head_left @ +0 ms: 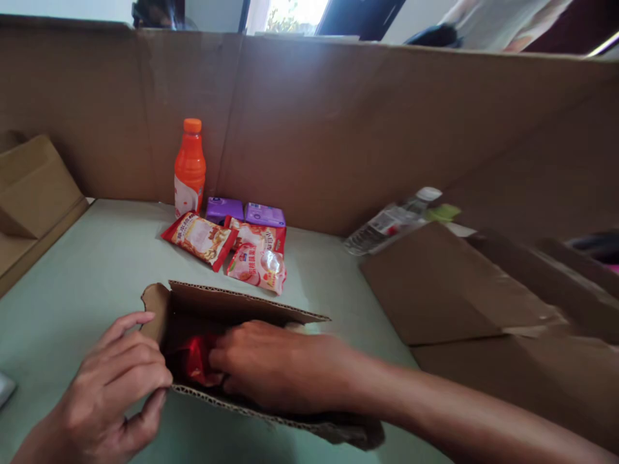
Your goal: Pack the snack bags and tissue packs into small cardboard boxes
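Note:
A small open cardboard box lies in front of me on the pale green surface. My left hand is closed on the box's left end, fingers against its wall and flap. My right hand reaches down inside, its fingertips closed on a shiny red packet; much of the packet is hidden by the hand and the walls. Just beyond the box lie a pink snack packet, a red-and-cream snack packet and another red packet partly beneath the pink one.
An orange bottle stands at the back, beside two purple packs. To the right, a clear plastic bottle leans near cardboard flaps. Tall cardboard walls enclose the surface, with another folded cardboard piece at left.

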A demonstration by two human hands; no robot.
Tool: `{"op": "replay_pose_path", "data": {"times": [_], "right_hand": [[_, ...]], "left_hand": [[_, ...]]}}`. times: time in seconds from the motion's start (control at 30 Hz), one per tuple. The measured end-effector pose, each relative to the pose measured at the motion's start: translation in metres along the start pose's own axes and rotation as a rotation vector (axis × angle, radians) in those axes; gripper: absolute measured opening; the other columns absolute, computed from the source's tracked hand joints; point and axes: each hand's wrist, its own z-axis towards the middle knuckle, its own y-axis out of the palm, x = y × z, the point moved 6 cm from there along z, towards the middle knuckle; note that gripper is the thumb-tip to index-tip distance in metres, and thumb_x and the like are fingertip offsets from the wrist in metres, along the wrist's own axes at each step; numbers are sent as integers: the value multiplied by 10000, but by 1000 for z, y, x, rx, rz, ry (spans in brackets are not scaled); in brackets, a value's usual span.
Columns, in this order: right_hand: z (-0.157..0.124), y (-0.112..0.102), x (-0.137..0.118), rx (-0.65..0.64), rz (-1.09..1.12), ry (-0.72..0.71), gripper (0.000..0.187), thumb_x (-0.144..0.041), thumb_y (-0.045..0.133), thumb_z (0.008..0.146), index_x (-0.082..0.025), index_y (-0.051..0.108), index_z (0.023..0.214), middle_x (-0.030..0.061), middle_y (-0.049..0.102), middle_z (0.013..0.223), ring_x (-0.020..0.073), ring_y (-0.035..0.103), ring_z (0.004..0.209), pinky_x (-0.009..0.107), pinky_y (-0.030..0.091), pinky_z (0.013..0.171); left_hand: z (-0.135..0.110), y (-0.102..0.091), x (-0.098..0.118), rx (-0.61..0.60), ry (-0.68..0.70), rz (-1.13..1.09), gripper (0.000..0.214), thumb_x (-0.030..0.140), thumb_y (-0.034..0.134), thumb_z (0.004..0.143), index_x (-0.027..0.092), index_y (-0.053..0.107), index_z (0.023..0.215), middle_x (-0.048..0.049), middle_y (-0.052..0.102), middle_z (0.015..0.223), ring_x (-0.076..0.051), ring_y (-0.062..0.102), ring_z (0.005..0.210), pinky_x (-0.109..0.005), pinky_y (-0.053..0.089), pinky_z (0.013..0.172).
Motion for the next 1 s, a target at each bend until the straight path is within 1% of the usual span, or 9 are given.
{"op": "replay_pose_path", "data": {"times": [0.1,0.2,0.3,0.37,0.5,0.7,0.8,0.93,1.0], "right_hand": [[-48,-37,20,369,161,-17,192,-245,575,964,-193,746,1034,46,766,945,164,694,847,247,483,700],[-86,-66,90,796,212,229,241,-326,537,978,-212,736,1051,35,768,915,161,696,807,268,518,749],[-66,-54,174,743,102,505,191,-243,551,910,-221,732,967,69,774,1004,212,707,864,335,532,796],[-39,-41,216,716,73,558,152,-205,657,819,-215,730,951,125,766,1052,270,708,923,384,532,805],[-5,-21,251,723,47,538,186,-199,772,711,-225,700,881,118,753,920,302,694,908,378,504,732],[-18,-22,238,794,99,447,247,-241,669,793,-200,529,594,-26,543,557,94,510,535,248,325,546],[-50,-40,216,926,122,448,281,-278,607,863,-206,496,615,-37,502,549,85,427,496,250,291,508],[-125,-76,142,1403,240,285,223,-393,699,869,-224,592,773,-16,600,691,127,496,563,258,372,512],[-145,-86,90,1508,182,181,204,-380,758,842,-240,624,778,-26,590,667,132,490,550,259,366,497]], "left_hand": [[0,0,0,-27,34,-11,271,-32,532,808,210,577,921,49,658,760,-113,650,767,-395,447,1117],[0,0,0,-48,49,-18,263,-28,524,808,210,568,910,50,648,756,-114,646,775,-391,436,1131],[2,-1,1,-43,50,-5,254,-13,514,803,211,565,911,40,656,769,-126,654,817,-387,434,1133],[1,0,4,-66,56,15,252,-1,518,789,213,568,913,33,666,789,-135,659,866,-383,410,1151],[0,1,5,-100,-23,45,247,12,501,809,222,582,908,25,659,795,-161,654,939,-446,345,1194],[2,3,8,-115,-29,76,261,-1,508,811,228,583,912,22,671,797,-164,664,933,-444,381,1173],[2,4,7,-101,-37,71,246,8,509,819,226,585,904,19,669,793,-166,666,932,-455,394,1162],[-3,6,6,-71,-37,52,241,9,527,823,217,577,934,15,673,814,-171,660,953,-492,397,1156],[-5,6,3,-40,-33,52,253,4,543,815,209,575,961,10,679,825,-175,662,973,-495,398,1158]]}}
